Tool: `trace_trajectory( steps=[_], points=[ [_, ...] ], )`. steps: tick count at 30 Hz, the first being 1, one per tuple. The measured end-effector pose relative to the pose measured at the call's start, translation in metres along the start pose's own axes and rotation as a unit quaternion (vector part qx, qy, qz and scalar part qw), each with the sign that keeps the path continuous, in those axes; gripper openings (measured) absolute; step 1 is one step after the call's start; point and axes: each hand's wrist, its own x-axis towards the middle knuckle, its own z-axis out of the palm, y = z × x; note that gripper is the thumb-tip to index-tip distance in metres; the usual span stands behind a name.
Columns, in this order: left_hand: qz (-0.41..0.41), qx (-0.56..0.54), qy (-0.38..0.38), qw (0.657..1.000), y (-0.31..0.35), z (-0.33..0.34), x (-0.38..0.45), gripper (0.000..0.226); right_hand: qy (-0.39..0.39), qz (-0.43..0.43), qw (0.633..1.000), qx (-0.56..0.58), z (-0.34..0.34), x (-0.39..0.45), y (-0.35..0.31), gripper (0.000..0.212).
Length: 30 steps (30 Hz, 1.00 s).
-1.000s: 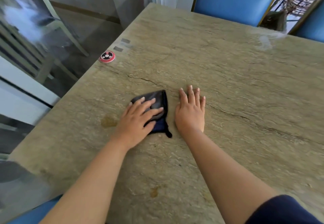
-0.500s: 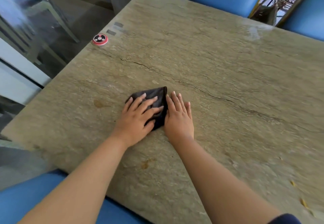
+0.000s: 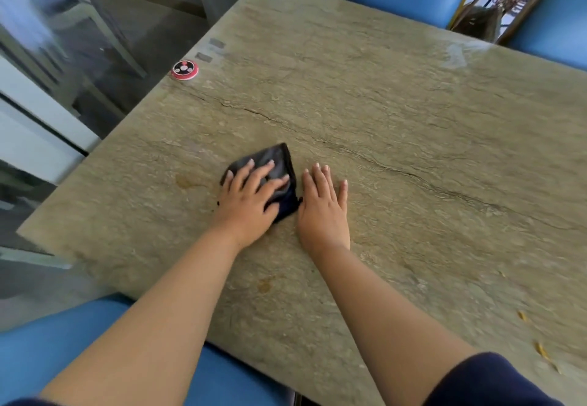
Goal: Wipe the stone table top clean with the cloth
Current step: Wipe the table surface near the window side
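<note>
I see my left hand (image 3: 246, 205) pressing flat, fingers (image 3: 254, 177) spread, on the dark folded cloth (image 3: 279, 164) lying on the stone surface (image 3: 413, 120). My right hand (image 3: 322, 212) lies open just beside the cloth, gripping nothing. No readable writing anywhere.

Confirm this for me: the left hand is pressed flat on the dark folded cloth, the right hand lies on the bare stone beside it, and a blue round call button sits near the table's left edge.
One detail is off: the call button is red, not blue, as the head view shows. The rest stands: the left hand is pressed flat on the dark folded cloth, and the right hand lies on the bare stone table beside it.
</note>
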Motion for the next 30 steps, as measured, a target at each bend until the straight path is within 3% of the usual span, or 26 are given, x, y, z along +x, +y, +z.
trace_trajectory(
  steps=[3, 5, 7, 9, 13, 16, 22, 25, 30],
  points=[
    [0.043, -0.089, -0.046, 0.994, -0.008, -0.014, -0.012, 0.052, 0.03, 0.059, 0.99, 0.124, -0.007, 0.003, -0.023, 0.051],
    [0.038, -0.177, -0.025, 0.983, -0.021, -0.028, -0.014, 0.056, 0.024, 0.047, 0.985, 0.165, -0.005, -0.001, -0.053, 0.052],
    [-0.028, -0.172, 0.029, 0.984, -0.04, -0.036, -0.018, 0.061, -0.005, 0.01, 0.99, 0.137, 0.004, -0.008, -0.083, 0.054],
    [-0.148, -0.113, 0.045, 0.981, -0.065, -0.04, -0.025, 0.066, -0.038, -0.019, 0.996, 0.081, 0.018, -0.016, -0.099, 0.058],
    [-0.322, -0.041, -0.094, 0.941, -0.126, -0.05, -0.052, 0.082, -0.041, -0.048, 0.998, 0.016, 0.03, -0.001, -0.097, 0.057],
    [-0.349, -0.076, -0.162, 0.92, -0.152, -0.052, -0.069, 0.091, -0.04, -0.016, 0.999, -0.021, 0.03, 0.043, -0.102, 0.059],
    [-0.339, -0.091, -0.173, 0.92, -0.155, -0.05, -0.07, 0.09, -0.069, 0.025, 0.996, -0.045, 0.04, 0.136, -0.148, 0.062],
    [-0.341, -0.087, -0.17, 0.92, -0.155, -0.047, -0.07, 0.088, -0.074, -0.042, 0.995, -0.044, 0.049, 0.142, -0.18, 0.059],
    [-0.353, -0.135, -0.157, 0.912, -0.152, -0.051, -0.068, 0.065, -0.082, -0.252, 0.964, 0.002, 0.057, 0.068, -0.191, 0.05]
  ],
)
